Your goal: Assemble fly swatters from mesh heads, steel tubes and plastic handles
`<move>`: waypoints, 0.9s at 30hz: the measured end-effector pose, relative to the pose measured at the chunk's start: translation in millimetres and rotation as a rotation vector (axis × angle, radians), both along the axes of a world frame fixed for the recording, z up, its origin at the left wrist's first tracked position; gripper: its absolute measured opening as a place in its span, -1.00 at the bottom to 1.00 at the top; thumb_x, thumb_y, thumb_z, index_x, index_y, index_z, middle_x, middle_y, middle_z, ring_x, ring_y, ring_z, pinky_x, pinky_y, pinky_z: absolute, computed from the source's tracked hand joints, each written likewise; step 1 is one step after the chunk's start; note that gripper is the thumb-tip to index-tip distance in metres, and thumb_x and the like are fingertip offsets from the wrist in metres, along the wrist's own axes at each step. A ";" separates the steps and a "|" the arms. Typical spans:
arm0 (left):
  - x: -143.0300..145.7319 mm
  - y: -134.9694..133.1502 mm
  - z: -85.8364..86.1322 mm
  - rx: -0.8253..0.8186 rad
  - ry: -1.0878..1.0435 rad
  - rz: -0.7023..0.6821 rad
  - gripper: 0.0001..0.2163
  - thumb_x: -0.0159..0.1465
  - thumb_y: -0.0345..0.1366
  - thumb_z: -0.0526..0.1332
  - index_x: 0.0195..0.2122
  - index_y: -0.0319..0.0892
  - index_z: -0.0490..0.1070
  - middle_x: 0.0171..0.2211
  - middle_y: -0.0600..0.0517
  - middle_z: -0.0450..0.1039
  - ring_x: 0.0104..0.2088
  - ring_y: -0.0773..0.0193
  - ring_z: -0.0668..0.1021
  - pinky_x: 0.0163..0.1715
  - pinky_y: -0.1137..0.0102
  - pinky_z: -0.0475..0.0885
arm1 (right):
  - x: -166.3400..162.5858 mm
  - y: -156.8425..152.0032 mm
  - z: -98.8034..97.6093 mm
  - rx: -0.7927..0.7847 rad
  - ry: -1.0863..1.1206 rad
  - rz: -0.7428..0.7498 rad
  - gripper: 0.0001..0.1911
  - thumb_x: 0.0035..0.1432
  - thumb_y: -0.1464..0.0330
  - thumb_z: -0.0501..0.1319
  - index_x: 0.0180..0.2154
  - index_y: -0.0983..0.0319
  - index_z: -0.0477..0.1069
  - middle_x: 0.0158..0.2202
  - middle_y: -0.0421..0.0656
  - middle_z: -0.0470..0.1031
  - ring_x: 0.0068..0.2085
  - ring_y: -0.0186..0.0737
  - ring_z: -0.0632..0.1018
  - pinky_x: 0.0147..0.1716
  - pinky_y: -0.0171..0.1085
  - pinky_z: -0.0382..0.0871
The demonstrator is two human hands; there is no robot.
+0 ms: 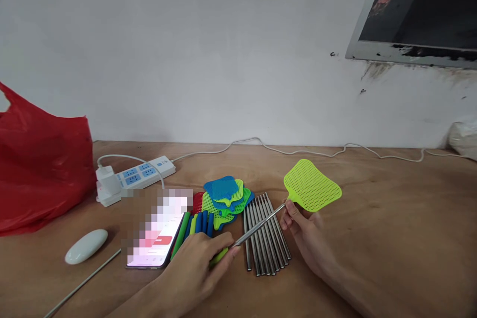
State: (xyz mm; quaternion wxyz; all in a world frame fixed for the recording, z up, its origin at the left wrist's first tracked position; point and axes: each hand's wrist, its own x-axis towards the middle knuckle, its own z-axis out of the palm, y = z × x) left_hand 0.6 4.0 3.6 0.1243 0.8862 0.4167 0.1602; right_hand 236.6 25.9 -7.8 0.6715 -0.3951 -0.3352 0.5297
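Between my hands is a fly swatter [312,186] with a yellow-green perforated head and a metal rod. My left hand [203,266] is closed around its yellow-green grip, where the rod meets it. My right hand [300,228] pinches the neck just below the head. Under the rod lies a row of several loose metal rods [266,243]. Behind my left hand, several coloured grips [199,223] in green, blue and yellow-green lie side by side, partly hidden by the hand. Beyond them is a pile of swatter heads [223,198] in blue, green, yellow-green and red.
A lit phone [160,243] lies left of the grips. A white power strip [143,176] with a plugged-in charger stands behind it, its cable running along the wall. A white oval object [86,247] and a red plastic bag [44,169] are at the left.
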 end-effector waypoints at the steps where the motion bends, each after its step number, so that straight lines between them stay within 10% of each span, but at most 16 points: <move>1: -0.4 0.4 -0.5 0.001 0.001 0.001 -0.64 0.49 -0.16 -0.10 -0.44 -0.09 0.28 -0.58 0.10 0.35 -0.55 0.23 0.44 -0.53 0.37 0.10 | -0.5 -0.6 -0.3 -0.007 0.002 0.004 -0.67 -0.17 0.18 0.54 -0.47 0.19 0.48 -0.57 -0.31 0.31 -0.55 -0.36 0.32 -0.57 -0.31 0.36; 27: -6.9 2.2 0.1 -0.067 0.008 0.040 -0.70 0.50 -0.19 -0.14 -0.22 -0.10 0.35 -0.40 0.02 0.51 -0.44 0.15 0.54 -0.47 0.37 0.16 | 19.0 10.0 -1.3 -0.014 0.252 -0.077 -0.75 -0.05 0.26 0.51 -0.40 0.18 0.50 -0.51 -0.27 0.48 -0.52 -0.38 0.40 -0.59 -0.45 0.38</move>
